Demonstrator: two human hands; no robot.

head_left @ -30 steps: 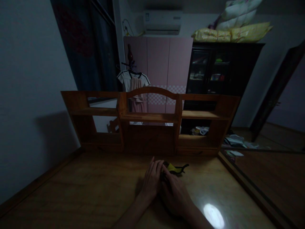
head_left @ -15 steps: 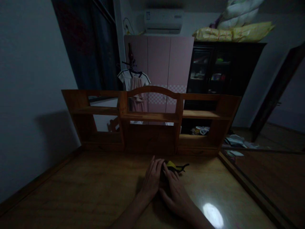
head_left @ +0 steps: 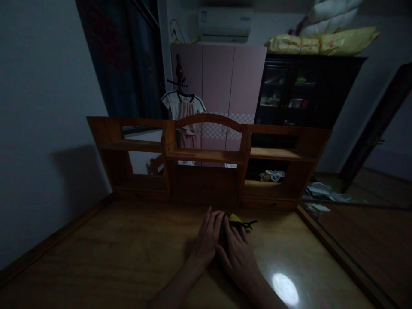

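Both hands are together on a small black-and-yellow item that looks soft, with a dark strap or cord end sticking out to the right. My left hand holds its left side, fingers bent over the top and close together. From the right, my right hand lies over it, fingers extended and pressing on it, thumb pointing toward the left hand. Most of the item is hidden under the fingers, so its exact kind cannot be made out. It rests on a wooden board-like surface.
A wooden shelf unit runs along the surface's far edge. A raised wooden rail borders the right side, and a wall stands at left. Behind are a pink wardrobe and a dark cabinet. The room is dim.
The whole view has shifted slightly. Both hands stay on the black-and-yellow item, with only a small change in the fingers and in how its yellow part and strap show.
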